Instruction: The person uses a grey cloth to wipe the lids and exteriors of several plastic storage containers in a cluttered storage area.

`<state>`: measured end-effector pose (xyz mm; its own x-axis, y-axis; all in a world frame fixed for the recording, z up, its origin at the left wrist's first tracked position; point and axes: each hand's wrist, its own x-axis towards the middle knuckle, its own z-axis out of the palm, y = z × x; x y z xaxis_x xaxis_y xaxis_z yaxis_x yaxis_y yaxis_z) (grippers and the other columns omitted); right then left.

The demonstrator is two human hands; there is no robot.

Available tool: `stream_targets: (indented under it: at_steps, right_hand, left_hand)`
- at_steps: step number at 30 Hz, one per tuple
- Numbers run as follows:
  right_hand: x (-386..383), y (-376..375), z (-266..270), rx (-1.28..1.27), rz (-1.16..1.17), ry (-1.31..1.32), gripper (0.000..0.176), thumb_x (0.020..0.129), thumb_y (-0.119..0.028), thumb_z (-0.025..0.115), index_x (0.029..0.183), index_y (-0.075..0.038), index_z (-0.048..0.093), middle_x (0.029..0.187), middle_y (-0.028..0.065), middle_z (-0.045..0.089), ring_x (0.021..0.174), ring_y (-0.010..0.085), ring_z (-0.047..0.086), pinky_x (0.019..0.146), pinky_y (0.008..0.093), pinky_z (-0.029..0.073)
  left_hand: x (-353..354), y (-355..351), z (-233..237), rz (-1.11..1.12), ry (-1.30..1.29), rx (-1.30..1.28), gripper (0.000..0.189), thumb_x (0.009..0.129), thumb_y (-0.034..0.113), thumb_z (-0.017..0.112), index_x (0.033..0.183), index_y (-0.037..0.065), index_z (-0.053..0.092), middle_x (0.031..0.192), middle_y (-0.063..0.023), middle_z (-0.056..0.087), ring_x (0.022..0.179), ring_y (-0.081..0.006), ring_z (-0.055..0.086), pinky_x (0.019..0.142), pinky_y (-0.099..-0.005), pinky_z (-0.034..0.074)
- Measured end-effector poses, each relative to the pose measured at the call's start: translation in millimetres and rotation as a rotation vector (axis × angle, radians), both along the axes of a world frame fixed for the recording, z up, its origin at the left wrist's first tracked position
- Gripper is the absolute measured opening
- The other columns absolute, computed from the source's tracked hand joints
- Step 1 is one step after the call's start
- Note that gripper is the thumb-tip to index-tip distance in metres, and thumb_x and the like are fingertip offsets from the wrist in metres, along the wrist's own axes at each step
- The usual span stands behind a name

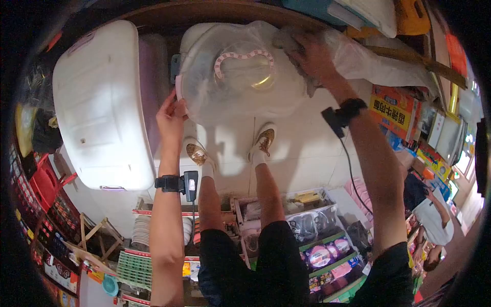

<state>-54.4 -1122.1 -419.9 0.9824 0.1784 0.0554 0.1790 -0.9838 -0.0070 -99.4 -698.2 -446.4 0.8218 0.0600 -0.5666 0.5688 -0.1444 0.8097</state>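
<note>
A translucent plastic tub or cover [245, 87] with a curved pink printed band lies in front of me, above my feet. At its left edge my left hand [173, 111] is closed, its fingers pinching the rim. My right hand [312, 57] reaches over the far right side, fingers bent on a dark greyish cloth or bag [287, 40]; its grip is partly hidden. A crumpled clear plastic sheet [376, 60] stretches right from there.
A large white-lidded storage box [99, 105] stands at the left. Shelves with packaged goods [319, 256] are near my legs. An orange carton [391, 113] sits at the right. Another person [432, 220] is at the lower right.
</note>
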Motion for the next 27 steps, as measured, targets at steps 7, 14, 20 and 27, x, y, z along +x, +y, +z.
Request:
stream_targets:
  at_steps: [7,14,20,27]
  right_hand:
    - [65,45,3,0.279,-0.064,0.135,0.041,0.089,-0.028,0.072,0.123,-0.006,0.07,0.116,0.02,0.07,0.111,0.0412,0.065,0.099,0.0473,0.052]
    - [105,117,27,0.227,0.313,0.088,0.039,0.085,-0.024,0.074,0.121,-0.009,0.073,0.119,0.0185,0.071,0.109,0.039,0.066,0.096,0.0476,0.053]
    - [110,187,4,0.187,-0.106,0.207,0.039,0.082,-0.019,0.074,0.12,-0.01,0.073,0.114,0.0153,0.071,0.106,0.04,0.067,0.093,0.0488,0.055]
    - [70,237,9,0.192,0.594,0.142,0.039,0.08,-0.016,0.074,0.118,-0.01,0.073,0.123,0.0105,0.067,0.119,0.0376,0.059,0.095,0.0447,0.055]
  left_hand:
    - [4,2,5,-0.006,0.029,0.007,0.046,0.099,0.01,0.069,0.143,0.005,0.06,0.102,-0.0036,0.072,0.086,-0.0087,0.065,0.072,-0.0264,0.056]
    - [2,-4,-3,0.079,-0.036,-0.063,0.041,0.098,0.004,0.065,0.139,0.001,0.062,0.091,-0.0034,0.071,0.075,-0.0065,0.06,0.066,-0.0234,0.05]
    - [1,-5,0,0.071,-0.071,-0.026,0.039,0.097,0.002,0.066,0.136,0.002,0.066,0.089,-0.0034,0.07,0.073,-0.0062,0.059,0.061,-0.0242,0.046]
    - [-9,3,-24,0.097,-0.092,-0.123,0.038,0.096,0.01,0.071,0.132,0.001,0.067,0.095,-0.0075,0.074,0.077,-0.0122,0.067,0.07,-0.0266,0.054]
